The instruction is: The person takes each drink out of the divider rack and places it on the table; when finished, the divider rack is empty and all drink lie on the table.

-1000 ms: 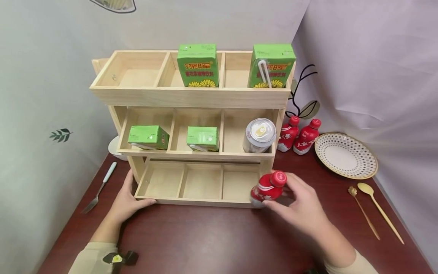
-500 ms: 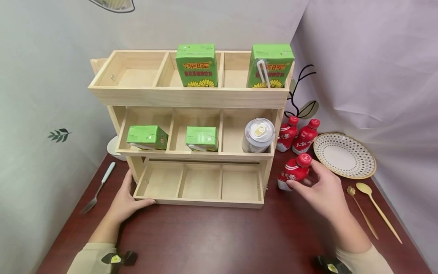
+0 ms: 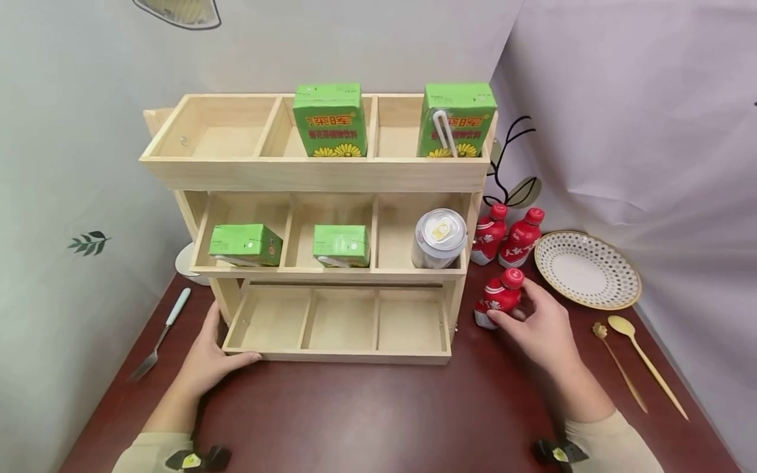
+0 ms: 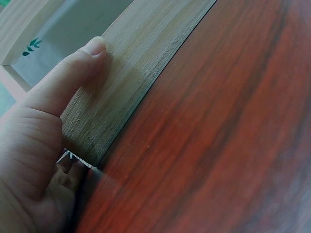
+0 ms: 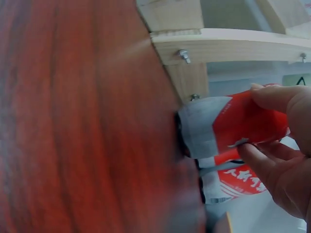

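Note:
A three-tier wooden shelf (image 3: 331,176) stands in the middle of the table. My left hand (image 3: 204,358) holds its lower left front corner; in the left wrist view the thumb (image 4: 73,73) lies on the front board, fingers round the side. To the right of the shelf, my right hand (image 3: 543,328) grips a small red bottle (image 3: 499,295) with a silvery base, between thumb and fingers. In the right wrist view the bottle's base (image 5: 199,127) is at the tabletop; whether it touches is unclear. Two similar red bottles (image 3: 488,236) stand behind it. The bottom tier's compartments (image 3: 343,320) hold nothing.
Green drink cartons (image 3: 331,121) sit on the top and middle tiers, with a silver can (image 3: 439,240) at middle right. On the table lie a dotted plate (image 3: 587,270), golden spoons (image 3: 650,368) at right, and a fork (image 3: 160,335) at left near a white bowl (image 3: 188,259).
My right hand has carried the red bottle from the bottom tier's right front corner rightward to beside the shelf. The left hand keeps its place on the shelf. The head view has shifted slightly.

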### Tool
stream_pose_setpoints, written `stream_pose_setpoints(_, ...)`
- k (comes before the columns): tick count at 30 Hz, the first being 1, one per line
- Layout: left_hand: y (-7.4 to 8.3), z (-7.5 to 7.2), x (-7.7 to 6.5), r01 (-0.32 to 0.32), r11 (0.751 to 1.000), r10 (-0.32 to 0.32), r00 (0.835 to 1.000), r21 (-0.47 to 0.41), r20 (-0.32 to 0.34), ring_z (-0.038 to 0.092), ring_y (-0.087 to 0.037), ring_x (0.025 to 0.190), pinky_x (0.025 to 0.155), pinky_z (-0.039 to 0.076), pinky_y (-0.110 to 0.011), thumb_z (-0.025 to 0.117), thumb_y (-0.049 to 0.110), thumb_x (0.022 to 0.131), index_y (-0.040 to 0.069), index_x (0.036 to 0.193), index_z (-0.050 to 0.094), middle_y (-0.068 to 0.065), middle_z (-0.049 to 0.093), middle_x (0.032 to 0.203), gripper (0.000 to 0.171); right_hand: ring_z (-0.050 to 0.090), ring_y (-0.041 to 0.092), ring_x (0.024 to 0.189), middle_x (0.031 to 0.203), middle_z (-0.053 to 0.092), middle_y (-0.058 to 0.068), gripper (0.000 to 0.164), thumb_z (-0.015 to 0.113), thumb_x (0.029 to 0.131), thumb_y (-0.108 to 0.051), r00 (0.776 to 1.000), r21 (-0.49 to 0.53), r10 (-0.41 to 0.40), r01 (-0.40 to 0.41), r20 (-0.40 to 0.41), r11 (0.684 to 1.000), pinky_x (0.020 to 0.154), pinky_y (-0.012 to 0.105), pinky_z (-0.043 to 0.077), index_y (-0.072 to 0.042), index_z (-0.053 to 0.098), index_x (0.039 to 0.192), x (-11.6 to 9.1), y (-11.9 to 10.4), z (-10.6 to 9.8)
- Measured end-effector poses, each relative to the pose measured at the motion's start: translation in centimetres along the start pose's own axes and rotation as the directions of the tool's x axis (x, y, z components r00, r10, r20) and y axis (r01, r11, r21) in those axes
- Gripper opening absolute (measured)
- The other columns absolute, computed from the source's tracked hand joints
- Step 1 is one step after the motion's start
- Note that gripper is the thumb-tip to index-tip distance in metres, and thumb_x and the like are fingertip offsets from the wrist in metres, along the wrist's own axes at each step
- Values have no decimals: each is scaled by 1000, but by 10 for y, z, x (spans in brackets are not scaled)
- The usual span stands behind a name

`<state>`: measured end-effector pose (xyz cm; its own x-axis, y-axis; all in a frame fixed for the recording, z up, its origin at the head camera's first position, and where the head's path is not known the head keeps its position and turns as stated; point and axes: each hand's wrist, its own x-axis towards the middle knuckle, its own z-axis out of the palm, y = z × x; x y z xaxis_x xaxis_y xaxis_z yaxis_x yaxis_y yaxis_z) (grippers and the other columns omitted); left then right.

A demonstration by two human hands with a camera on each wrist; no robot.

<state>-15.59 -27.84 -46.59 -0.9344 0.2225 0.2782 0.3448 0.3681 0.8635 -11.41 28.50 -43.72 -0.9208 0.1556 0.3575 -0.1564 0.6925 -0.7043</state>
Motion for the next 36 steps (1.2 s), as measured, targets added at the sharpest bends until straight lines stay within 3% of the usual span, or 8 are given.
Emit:
stream_pose_setpoints(5,2,-4,0,-4,999,4,1000,40,-8,34,-10,129,97,29,-12,92,-5,54,14,155,16,-19,30,148,127,67,18,87,111,67,5,75,88,71,-31,999,-63,-18,16,-26,998,72,10,47,-18,52,136,2,4,7)
stream_pose_setpoints(12,4,-5,4,-2,1000,2,1000,28,2,34,-11,129,95,31,-13,92,-5,55,17,155,15,-18,29,149,128,65,25,100,116,66,15,78,86,73,-19,999,-5,-13,13,-51,1000,77,33,52,-16,45,139,13,8,14)
stream_pose_setpoints(19,3,-2,3,0,1000,0,1000,21,6,33,-12,130,96,31,-13,92,-4,55,16,155,15,-18,28,150,128,61,31,110,125,60,20,82,84,75,-13,998,57,17,-14,-55,998,80,37,50,-10,37,142,28,16,22)
stream_pose_setpoints(26,2,0,1,7,999,-7,1000,39,-9,32,-9,131,97,28,-12,92,-3,55,15,155,15,-18,29,150,128,49,35,125,139,48,21,88,78,83,-16,998,97,63,-62,-4,993,88,46,46,-18,23,151,39,22,31)
stream_pose_setpoints(36,2,-1,0,10,1000,-10,1000,5,-1,34,-13,130,97,31,-14,92,-4,55,14,155,16,-18,30,149,127,47,37,127,143,44,20,87,75,85,-14,998,96,67,-64,-23,993,91,49,45,-22,20,151,49,23,42)
